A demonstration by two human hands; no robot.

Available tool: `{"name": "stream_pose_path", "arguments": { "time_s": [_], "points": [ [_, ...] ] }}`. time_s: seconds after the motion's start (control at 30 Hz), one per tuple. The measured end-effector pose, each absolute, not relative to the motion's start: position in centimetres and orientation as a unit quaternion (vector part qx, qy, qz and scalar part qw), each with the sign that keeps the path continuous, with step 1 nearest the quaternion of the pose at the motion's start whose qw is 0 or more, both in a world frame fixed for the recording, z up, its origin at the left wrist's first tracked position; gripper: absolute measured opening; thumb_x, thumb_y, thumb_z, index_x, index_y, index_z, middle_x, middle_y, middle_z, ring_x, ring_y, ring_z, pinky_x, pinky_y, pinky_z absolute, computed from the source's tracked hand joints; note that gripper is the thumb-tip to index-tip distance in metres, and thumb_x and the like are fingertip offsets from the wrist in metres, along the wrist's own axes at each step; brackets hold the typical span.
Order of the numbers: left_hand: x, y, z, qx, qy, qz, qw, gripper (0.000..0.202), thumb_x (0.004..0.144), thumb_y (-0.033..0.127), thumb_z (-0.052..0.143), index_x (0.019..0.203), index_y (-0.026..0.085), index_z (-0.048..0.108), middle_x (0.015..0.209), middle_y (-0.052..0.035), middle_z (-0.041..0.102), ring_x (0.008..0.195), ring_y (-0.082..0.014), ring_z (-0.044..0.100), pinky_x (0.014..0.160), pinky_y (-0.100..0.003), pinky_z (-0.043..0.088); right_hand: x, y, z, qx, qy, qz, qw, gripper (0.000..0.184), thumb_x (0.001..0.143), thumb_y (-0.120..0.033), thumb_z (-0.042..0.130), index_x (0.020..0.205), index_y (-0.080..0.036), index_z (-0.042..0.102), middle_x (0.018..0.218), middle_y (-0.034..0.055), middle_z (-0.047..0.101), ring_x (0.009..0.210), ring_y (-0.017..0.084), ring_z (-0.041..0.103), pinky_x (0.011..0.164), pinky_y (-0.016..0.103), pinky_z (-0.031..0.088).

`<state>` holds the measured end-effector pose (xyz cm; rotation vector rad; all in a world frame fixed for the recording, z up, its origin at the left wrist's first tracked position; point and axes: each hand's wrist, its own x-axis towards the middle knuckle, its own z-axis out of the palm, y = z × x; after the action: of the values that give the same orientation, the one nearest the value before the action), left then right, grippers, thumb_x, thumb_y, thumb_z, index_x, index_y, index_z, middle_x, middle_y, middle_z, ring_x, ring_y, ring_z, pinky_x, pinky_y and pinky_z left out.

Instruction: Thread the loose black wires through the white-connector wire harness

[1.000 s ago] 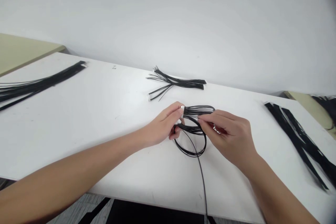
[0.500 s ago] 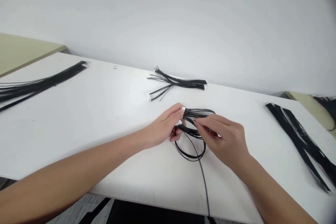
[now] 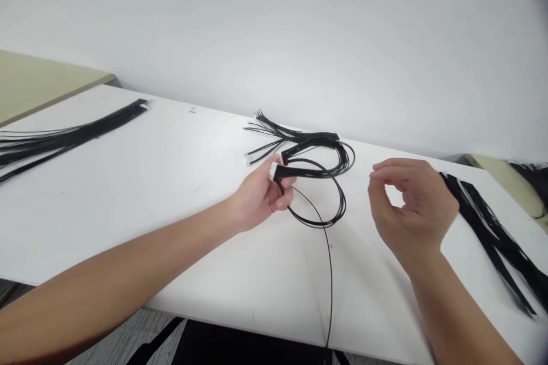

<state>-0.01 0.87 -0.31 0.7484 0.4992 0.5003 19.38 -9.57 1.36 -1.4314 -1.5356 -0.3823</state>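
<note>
Head view. Worktop: white, flat table (image 3: 149,199) spanning most of the width, its far edge sloping down to the right. A few faint scuffs and specks; small dark marks (image 3: 192,109) by the far edge, left of centre. Behind it, a plain pale wall (image 3: 257,28). Far left, a yellowish-green surface (image 3: 43,80) adjoins the table; a similar yellowish panel (image 3: 500,175) at far right, dark material (image 3: 531,179) on it, blurred. Below the near edge: grey streaked floor (image 3: 124,342) and a flat black shape (image 3: 248,348), identity unclear.

Three lots of black wire lie on the worktop: left bundle (image 3: 85,131), running out of frame; centre bundle (image 3: 299,134), near the far edge, ends fanned to the left; right bundles (image 3: 509,245), slanting toward the near right corner.

Black wire harness (image 3: 308,171) in the person's left hand (image 3: 257,197), over mid-table, partly overlapping the centre bundle in view. Left fingers clamped on it by its white connectors (image 3: 273,171); its loops extend rightward. A single wire (image 3: 330,262) trails down to the near edge. Right hand (image 3: 422,205) apart from the harness, thumb and fingertips together in a ring, just beside the right bundles in view.
</note>
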Motion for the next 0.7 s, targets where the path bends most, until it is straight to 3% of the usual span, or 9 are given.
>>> {"name": "stream_pose_path", "arguments": {
  "time_s": [0.1,0.2,0.3,0.5,0.7],
  "points": [
    [-0.1,1.2,-0.4,0.310,0.234,0.267,0.882,0.023,0.091,0.031,0.040,0.072,0.020,0.037,0.062,0.0072,0.042,0.037,-0.0038,0.038,0.044,-0.020,0.035,20.2,-9.3,0.9,-0.540,-0.744,-0.156,0.362,0.023,0.076,0.000,0.057,0.077,-0.022,0.060,0.080,0.0022,0.066,0.075,0.017,0.061,0.060,0.030,0.050],
    [0.0,1.2,-0.6,0.295,0.237,0.280,0.882,0.021,0.090,0.029,0.042,0.072,0.020,0.038,0.062,0.0078,0.044,0.037,-0.0040,0.038,0.042,-0.020,0.033,19.9,-9.3,0.2,-0.486,-0.821,-0.158,0.254,0.023,0.078,-0.002,0.058,0.090,-0.021,0.063,0.083,0.0016,0.068,0.069,0.014,0.061,0.057,0.027,0.048],
    [0.2,1.1,-0.7,0.295,0.242,0.281,0.881,0.023,0.091,0.031,0.041,0.071,0.019,0.039,0.062,0.0078,0.046,0.035,-0.0040,0.038,0.041,-0.020,0.032,18.9,-9.4,-0.2,-0.431,-0.855,-0.173,0.230,0.026,0.078,-0.005,0.063,0.098,-0.020,0.064,0.083,0.0011,0.070,0.060,0.012,0.059,0.052,0.027,0.045],
    [0.4,1.1,-1.0,0.321,0.262,0.293,0.862,0.019,0.089,0.026,0.040,0.071,0.019,0.041,0.066,0.0079,0.050,0.035,-0.0037,0.038,0.043,-0.021,0.033,18.3,-9.5,0.1,-0.384,-0.848,-0.117,0.345,0.019,0.078,-0.004,0.063,0.084,-0.021,0.066,0.077,0.0001,0.070,0.060,0.011,0.062,0.051,0.025,0.049],
    [0.3,1.3,-1.8,0.371,0.300,0.314,0.821,0.017,0.087,0.026,0.040,0.074,0.019,0.049,0.072,0.0071,0.054,0.034,-0.0014,0.036,0.046,-0.020,0.036,18.7,-9.6,0.9,-0.443,-0.645,0.104,0.614,0.026,0.074,-0.004,0.068,0.088,-0.025,0.073,0.068,-0.0008,0.068,0.054,0.014,0.063,0.043,0.028,0.050]
  ]
}}
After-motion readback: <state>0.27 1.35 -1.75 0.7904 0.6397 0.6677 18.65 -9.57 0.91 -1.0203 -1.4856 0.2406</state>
